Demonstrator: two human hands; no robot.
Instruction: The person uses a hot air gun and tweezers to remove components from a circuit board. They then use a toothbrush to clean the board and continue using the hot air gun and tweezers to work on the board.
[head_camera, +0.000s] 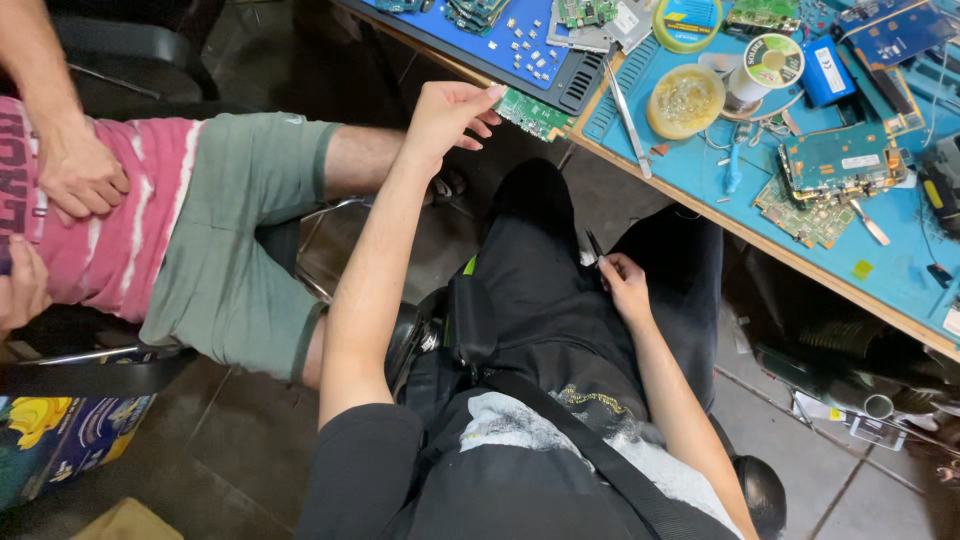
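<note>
My left hand (452, 115) is stretched out to the edge of the workbench, its fingertips pinching a small green circuit board (535, 113) that sticks out over the bench edge. On my lap, against black trousers, my right hand (624, 283) is closed around thin dark tweezers (594, 245) with their tips pointing up. I sit on a chair in front of the bench.
The bench has a blue work mat (700, 165) carrying several circuit boards (838, 160), metal tweezers (627, 118), a solder spool (772, 60) and a round yellow tin (685, 101). Another person in green shorts (240, 240) and a pink striped shirt sits close at my left.
</note>
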